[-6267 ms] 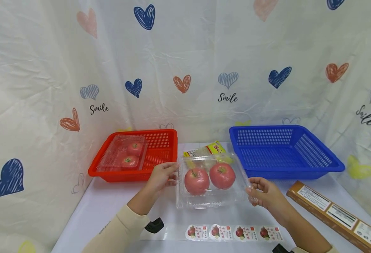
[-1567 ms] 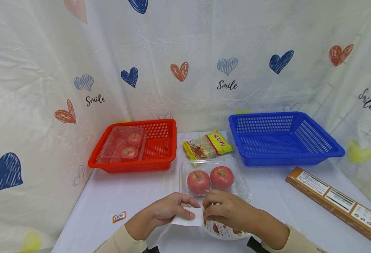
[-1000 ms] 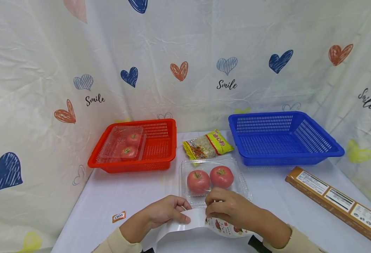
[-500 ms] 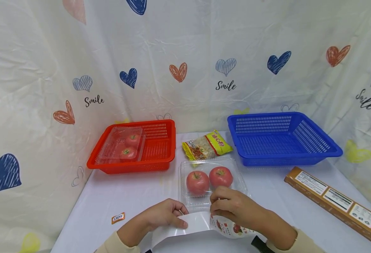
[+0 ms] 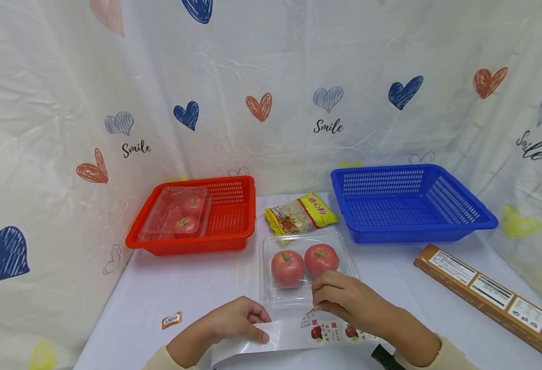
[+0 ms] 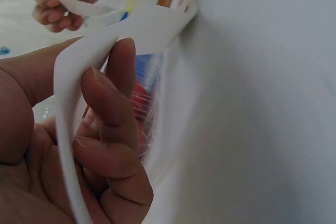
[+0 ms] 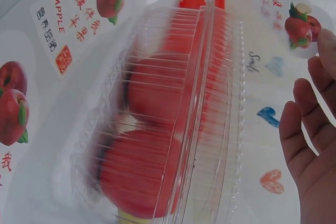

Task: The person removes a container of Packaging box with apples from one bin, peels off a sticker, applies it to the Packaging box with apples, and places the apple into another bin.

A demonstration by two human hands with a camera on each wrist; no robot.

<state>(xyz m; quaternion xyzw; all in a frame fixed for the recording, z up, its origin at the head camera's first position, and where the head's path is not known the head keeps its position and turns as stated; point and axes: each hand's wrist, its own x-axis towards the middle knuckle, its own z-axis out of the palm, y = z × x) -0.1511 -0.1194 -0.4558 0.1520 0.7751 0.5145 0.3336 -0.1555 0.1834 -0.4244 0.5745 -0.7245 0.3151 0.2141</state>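
My left hand (image 5: 240, 324) grips a white strip of sticker backing (image 5: 275, 336) between thumb and fingers. Apple-printed stickers (image 7: 68, 17) are still on its right part. Thumb and fingertips of my right hand (image 5: 354, 300) pinch a peeled apple sticker (image 7: 299, 22), raised at an angle over the strip; in the right wrist view it appears apart from the backing. Just beyond both hands a closed clear plastic clamshell box (image 5: 275, 295) lies on the table, with two red apples (image 5: 287, 267) inside. The fingers of my right hand overlap its near right corner.
At the back left, a red basket (image 5: 231, 241) holds another clear box (image 5: 157, 221) of red apples. A blue basket (image 5: 414, 234) stands back right. A yellow food packet (image 5: 300, 213) lies between them. A long brown box (image 5: 479, 298) is at right, a small orange packet (image 5: 171, 320) at left.
Earlier both hands held the clamshell box and the strip lay on the table. The box is now set down. Over the last second the hands drew apart and the sticker lifted from the strip.
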